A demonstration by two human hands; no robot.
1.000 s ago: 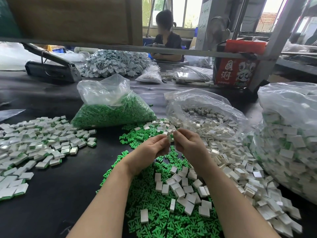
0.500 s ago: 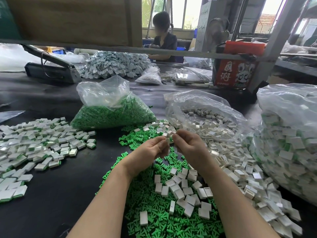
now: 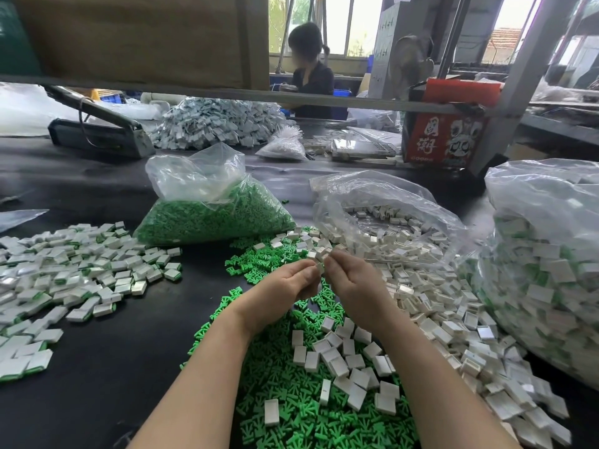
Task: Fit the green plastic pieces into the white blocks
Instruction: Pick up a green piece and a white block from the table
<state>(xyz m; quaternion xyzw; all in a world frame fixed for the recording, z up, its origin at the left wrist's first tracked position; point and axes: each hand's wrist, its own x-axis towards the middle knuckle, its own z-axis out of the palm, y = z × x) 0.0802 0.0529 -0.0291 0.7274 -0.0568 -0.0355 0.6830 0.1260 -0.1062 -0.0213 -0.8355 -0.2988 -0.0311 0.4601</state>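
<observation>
Both hands are up together over the black surface (image 3: 97,384), fingertips pinching one small white plastic block (image 3: 320,266) between them. The left hand (image 3: 285,293) and right hand (image 3: 353,286) each curl onto it, probably so one steadies the block while the other pushes the insert home, though I can't make out a green piece in there. The loose green plastic pieces (image 3: 291,416) and empty white blocks (image 3: 340,358) sit right under the wrists, easy reach. The finished pile of filled white-and-green blocks (image 3: 81,270) is off to the left, kept apart from the raw stuff.
</observation>
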